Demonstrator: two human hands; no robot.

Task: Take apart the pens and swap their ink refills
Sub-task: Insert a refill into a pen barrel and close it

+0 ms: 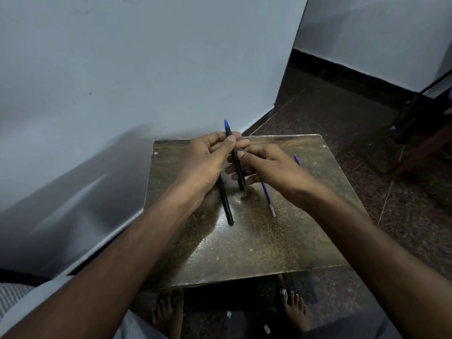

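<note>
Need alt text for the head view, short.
Both hands, left hand and right hand, grip a black pen with a blue end above a small worn table. A second black pen and a loose blue refill lie on the table beside a pale wall.

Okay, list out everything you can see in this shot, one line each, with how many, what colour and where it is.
Held pen: one, black with a blue end, gripped upright-tilted between both hands above the table.
Second pen: one, black, lying on the table, partly under the left hand.
Ink refill: one, blue with a pale tip, lying on the table, partly under the right hand.
Table: one, worn brown-gold top, against the wall.
Wall: pale blue-grey, behind and left.
Floor: dark speckled, right.
Left hand: one, gripping the pen.
Right hand: one, gripping the pen.
Feet: two, bare, below the table.
</note>
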